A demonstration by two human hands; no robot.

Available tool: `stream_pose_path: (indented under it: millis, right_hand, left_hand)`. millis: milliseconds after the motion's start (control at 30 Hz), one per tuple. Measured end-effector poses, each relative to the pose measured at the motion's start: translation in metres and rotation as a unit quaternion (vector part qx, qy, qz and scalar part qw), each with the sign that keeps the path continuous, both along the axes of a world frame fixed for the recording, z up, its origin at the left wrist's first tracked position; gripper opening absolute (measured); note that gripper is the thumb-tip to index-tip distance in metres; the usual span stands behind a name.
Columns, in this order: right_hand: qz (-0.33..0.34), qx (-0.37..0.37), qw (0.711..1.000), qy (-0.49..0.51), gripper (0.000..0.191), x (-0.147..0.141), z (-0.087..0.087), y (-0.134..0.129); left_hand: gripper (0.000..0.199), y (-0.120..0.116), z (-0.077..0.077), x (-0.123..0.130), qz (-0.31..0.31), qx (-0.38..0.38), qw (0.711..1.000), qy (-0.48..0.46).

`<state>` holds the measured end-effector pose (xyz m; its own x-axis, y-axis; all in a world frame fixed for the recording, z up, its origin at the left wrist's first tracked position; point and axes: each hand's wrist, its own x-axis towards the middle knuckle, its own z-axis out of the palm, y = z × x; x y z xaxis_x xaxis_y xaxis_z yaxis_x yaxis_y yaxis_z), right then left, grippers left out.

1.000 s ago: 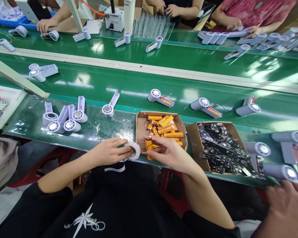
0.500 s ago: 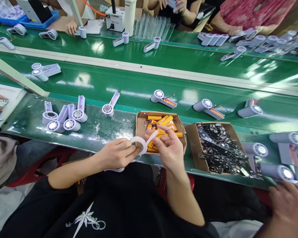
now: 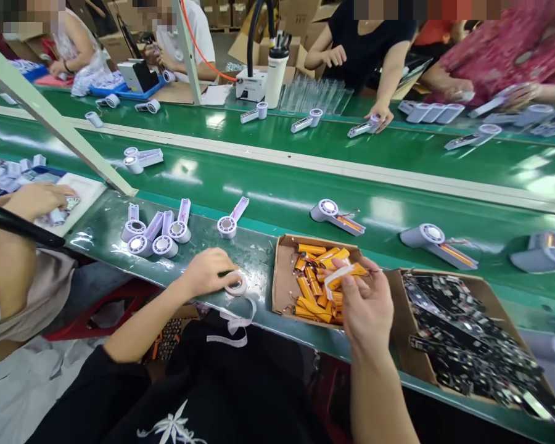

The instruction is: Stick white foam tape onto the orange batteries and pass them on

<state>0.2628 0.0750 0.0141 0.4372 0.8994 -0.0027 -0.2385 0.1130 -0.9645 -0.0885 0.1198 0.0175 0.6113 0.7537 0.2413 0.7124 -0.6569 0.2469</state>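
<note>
My left hand point(image 3: 209, 272) is at the near edge of the bench, its fingers closed on a roll of white tape point(image 3: 236, 285). A loose curl of tape or backing strip point(image 3: 234, 340) hangs below the roll against my shirt. Over the cardboard box of batteries point(image 3: 284, 277), my right hand point(image 3: 369, 305) pinches an orange-wrapped battery point(image 3: 359, 269). A white strip of tape point(image 3: 335, 279) runs along that battery, its end sticking out to the left. Several more orange batteries point(image 3: 311, 280) with short wires lie in the box underneath.
Right of the batteries stands a cardboard box of black circuit boards point(image 3: 462, 333). Lilac fan housings point(image 3: 165, 246) stand on the bench at left; others point(image 3: 326, 210) lie on the green conveyor point(image 3: 250, 169). A slanted post point(image 3: 60, 126) rises at left. Co-workers sit across and beside me.
My hands have moved apart: the left has lowered the tape roll leftward to the bench edge, and the tape strip is now separate, on the battery in my right hand. The view has shifted.
</note>
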Motion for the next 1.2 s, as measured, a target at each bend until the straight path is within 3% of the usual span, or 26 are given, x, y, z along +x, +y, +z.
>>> stream_pose_path:
  millis: [100,200,267,400,567,667,767,867,967,1067,1200]
  right_hand:
    - [0.011,-0.001,1.000,-0.022,0.059,-0.008,-0.007,-0.006]
    - [0.022,-0.014,0.999,-0.029,0.058,-0.003,-0.008,-0.011]
    - [0.039,-0.026,0.998,-0.033,0.058,0.001,-0.009,-0.014]
    - [0.072,-0.030,0.996,-0.052,0.057,-0.001,-0.010,-0.015]
    - [0.095,-0.030,0.992,-0.075,0.057,-0.008,-0.010,-0.010]
    - [0.097,-0.042,0.992,-0.065,0.058,-0.008,-0.010,-0.015]
    - [0.094,-0.049,0.993,-0.047,0.057,-0.008,-0.010,-0.015]
    - [0.049,-0.063,0.996,-0.049,0.059,-0.011,-0.008,-0.007]
    - [-0.004,-0.078,0.995,-0.068,0.064,-0.013,-0.007,-0.001]
    - [-0.004,-0.083,0.993,-0.078,0.067,-0.010,-0.006,-0.008]
    - [0.001,-0.079,0.990,-0.115,0.061,-0.004,0.004,-0.005]
  left_hand:
    - [0.045,0.048,0.014,0.019,0.166,0.063,0.981,0.082]
    - [0.057,0.082,0.022,0.040,0.233,-0.009,0.948,0.217]
    - [0.046,0.096,0.022,0.046,0.210,-0.053,0.942,0.255]
    - [0.022,0.116,0.016,0.048,0.108,-0.064,0.956,0.263]
    - [0.023,0.143,0.012,0.042,-0.003,-0.065,0.969,0.239]
    - [0.027,0.147,0.007,0.032,-0.050,-0.064,0.973,0.216]
    - [0.031,0.146,0.001,0.028,-0.070,-0.055,0.978,0.189]
    - [0.029,0.159,-0.002,0.041,-0.079,-0.060,0.983,0.155]
    - [0.031,0.191,-0.001,0.067,-0.068,-0.057,0.989,0.115]
    - [0.026,0.231,0.000,0.088,-0.074,-0.085,0.989,0.091]
    - [0.010,0.262,-0.002,0.093,-0.108,-0.151,0.980,0.073]
